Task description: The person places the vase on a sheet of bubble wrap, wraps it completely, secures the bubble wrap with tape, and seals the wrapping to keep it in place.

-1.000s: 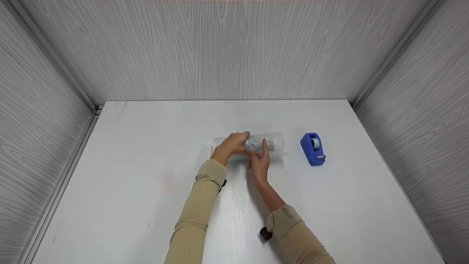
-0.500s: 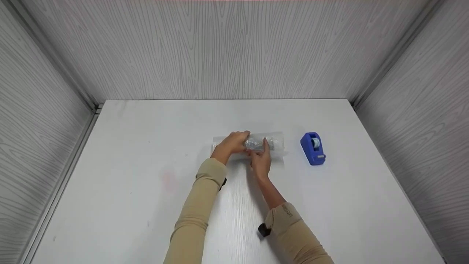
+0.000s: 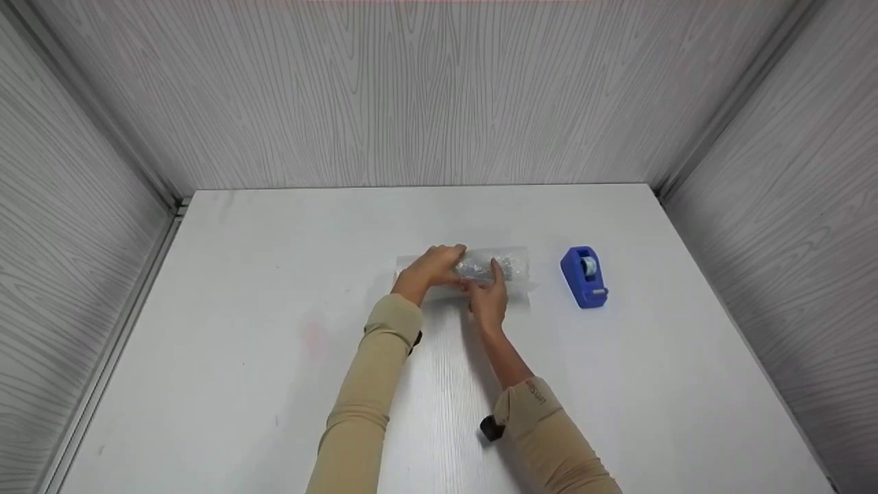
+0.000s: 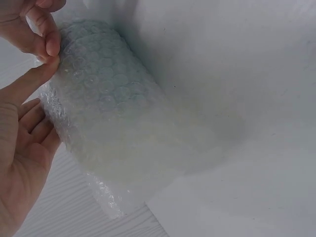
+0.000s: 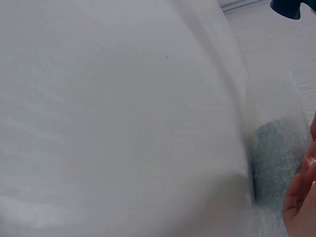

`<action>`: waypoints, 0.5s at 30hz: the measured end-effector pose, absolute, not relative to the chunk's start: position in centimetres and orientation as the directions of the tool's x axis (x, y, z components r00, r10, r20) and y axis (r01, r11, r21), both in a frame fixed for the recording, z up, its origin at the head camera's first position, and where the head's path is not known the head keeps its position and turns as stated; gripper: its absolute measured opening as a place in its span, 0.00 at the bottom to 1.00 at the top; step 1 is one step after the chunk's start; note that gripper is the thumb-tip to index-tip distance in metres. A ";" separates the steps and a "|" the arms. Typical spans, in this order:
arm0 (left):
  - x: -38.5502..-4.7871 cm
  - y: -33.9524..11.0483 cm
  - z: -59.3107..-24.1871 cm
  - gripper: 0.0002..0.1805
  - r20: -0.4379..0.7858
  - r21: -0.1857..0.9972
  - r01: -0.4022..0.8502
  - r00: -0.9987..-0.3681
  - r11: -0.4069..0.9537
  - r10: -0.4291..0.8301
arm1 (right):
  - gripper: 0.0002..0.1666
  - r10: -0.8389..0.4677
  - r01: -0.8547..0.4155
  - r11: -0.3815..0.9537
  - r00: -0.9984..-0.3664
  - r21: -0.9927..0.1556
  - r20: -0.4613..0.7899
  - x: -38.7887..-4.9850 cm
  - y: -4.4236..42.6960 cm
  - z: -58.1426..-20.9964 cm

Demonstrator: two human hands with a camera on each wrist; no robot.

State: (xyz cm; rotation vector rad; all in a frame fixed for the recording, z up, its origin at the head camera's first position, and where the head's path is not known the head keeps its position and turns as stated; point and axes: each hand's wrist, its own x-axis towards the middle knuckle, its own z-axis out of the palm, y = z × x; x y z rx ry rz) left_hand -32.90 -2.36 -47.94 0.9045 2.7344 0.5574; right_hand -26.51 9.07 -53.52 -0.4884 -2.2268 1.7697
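Observation:
A clear bubble-wrap roll [image 3: 516, 264] lies crosswise near the middle of the white table, with greyish-green contents showing through its layers. My left hand [image 3: 433, 266] grips the roll's left part. My right hand [image 3: 488, 302] is at its near side, index finger extended over the wrap, thumb and other fingers pinching the near edge. In the left wrist view, fingertips of both hands meet along the edge of the bubble wrap [image 4: 106, 69]; one clear end reaches down. In the right wrist view, the bubble wrap [image 5: 279, 158] and parts of the hands show at the right.
A blue tape dispenser [image 3: 584, 277] with a roll of tape stands right of the bubble wrap; part of the dispenser [image 5: 287, 7] enters the right wrist view's top corner. Grey wood-grain panels [image 3: 425, 96] rise behind the table [image 3: 288, 288] and at both sides.
My right hand has shifted slightly and its thumb and fingers have drawn in closer to the wrap's edge. The left hand and the roll stay almost where they were.

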 end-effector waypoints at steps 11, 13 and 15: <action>-33.2 -2.0 -48.0 0.29 -0.123 0.442 0.445 -0.830 0.779 0.543 | 0.41 0.421 0.135 0.214 -0.907 -0.967 -0.033 -26.6 9.2 -53.5; -33.2 -2.0 -48.0 0.26 -0.108 0.425 0.457 -0.831 0.781 0.545 | 0.41 0.419 0.135 0.213 -0.907 -0.968 -0.035 -26.6 9.2 -53.6; -33.2 -1.9 -48.1 0.25 -0.086 0.412 0.478 -0.827 0.776 0.555 | 0.41 0.421 0.132 0.216 -0.907 -0.968 -0.030 -26.6 9.1 -53.7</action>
